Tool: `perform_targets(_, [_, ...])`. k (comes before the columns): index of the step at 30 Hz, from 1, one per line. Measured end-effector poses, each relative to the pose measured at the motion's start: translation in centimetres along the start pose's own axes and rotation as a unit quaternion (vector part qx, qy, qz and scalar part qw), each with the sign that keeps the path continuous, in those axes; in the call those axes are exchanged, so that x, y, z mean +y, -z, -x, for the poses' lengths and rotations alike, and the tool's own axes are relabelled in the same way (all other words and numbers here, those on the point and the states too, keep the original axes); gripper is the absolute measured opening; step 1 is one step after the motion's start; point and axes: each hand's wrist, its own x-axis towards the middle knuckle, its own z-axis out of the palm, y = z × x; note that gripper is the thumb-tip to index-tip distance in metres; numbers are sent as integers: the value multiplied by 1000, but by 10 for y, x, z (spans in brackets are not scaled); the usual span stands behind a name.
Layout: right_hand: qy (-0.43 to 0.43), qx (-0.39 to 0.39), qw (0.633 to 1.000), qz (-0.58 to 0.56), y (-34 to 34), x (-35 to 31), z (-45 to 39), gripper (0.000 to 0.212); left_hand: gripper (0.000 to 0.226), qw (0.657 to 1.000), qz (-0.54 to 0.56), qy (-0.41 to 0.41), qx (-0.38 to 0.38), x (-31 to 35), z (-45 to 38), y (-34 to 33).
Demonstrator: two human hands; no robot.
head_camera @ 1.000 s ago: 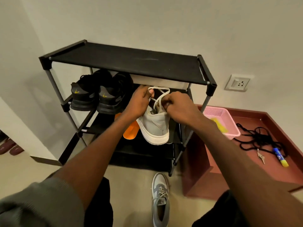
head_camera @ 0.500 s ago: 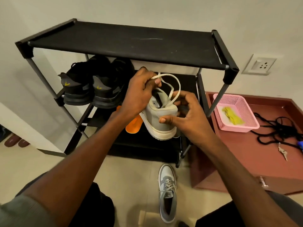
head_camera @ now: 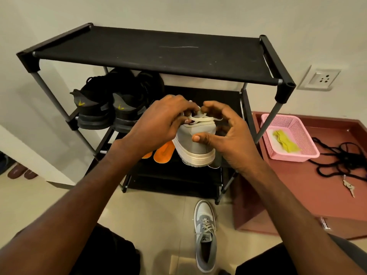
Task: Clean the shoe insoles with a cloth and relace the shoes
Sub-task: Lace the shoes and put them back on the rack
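Cream lace (head_camera: 200, 120): pinched by left hand (head_camera: 162, 124) over the collar of the grey shoe (head_camera: 195, 143), loop pulled flatter than half a second ago.
Right hand (head_camera: 228, 133): thumb pressing the heel, fingers curled round the shoe's far side; shifted from underneath.
Meaning: likely tightening the lacing.
Mate: second shoe (head_camera: 205, 235), laced, on the floor below the grey shoe.
Right of shoe: pink basket (head_camera: 294, 155) holding yellow cloth (head_camera: 286, 142).

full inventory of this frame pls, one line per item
rack: 1, black, against wall
black shoes: 2, middle shelf, left
insoles: 2, orange, lower shelf
held shoe: 1, grey, cream sole, in front of rack
lace: 1, cream, on held shoe
floor shoe: 1, grey, laced, on floor
basket: 1, pink, on maroon ledge
cloth: 1, yellow, in basket
cord: black tangle, on ledge, count unclear
key: 1, metal, on ledge
socket: 1, white, wall
left hand: fingers on lace
right hand: thumb on heel, fingers by lace
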Motion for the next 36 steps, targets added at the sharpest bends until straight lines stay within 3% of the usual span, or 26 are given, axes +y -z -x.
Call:
perform_targets(2, [29, 3, 999, 21, -3, -1, 0, 89, 23, 1000, 7, 0, 28, 0, 0, -1])
perform_targets(6, [47, -34, 998, 32, -5, -2, -1, 105, 20, 1000, -3, -4, -17, -7, 2, -8])
perform_targets(12, [70, 3, 995, 69, -4, 0, -3, 106, 16, 990, 135, -3, 38, -17, 12, -11])
perform_targets(17, [70, -8, 994, 83, -4, -1, -3, 98, 39, 989, 121, 38, 73, -14, 15, -16])
perform_targets(21, [88, -39, 988, 117, -6, 0, -5, 103, 48, 987, 147, 65, 29, -17, 12, -21])
perform_targets(28, [112, -48, 984, 131, -4, 3, -7, 108, 44, 975, 189, 107, -52, -9, -3, -21])
perform_targets(33, [114, 30, 984, 135, -7, 1, -4, 95, 20, 967, 233, 102, 15, -11, -5, -21])
perform_targets(36, [116, 52, 979, 159, -3, 2, -4, 89, 20, 975, 202, 97, -5, -22, -2, -16])
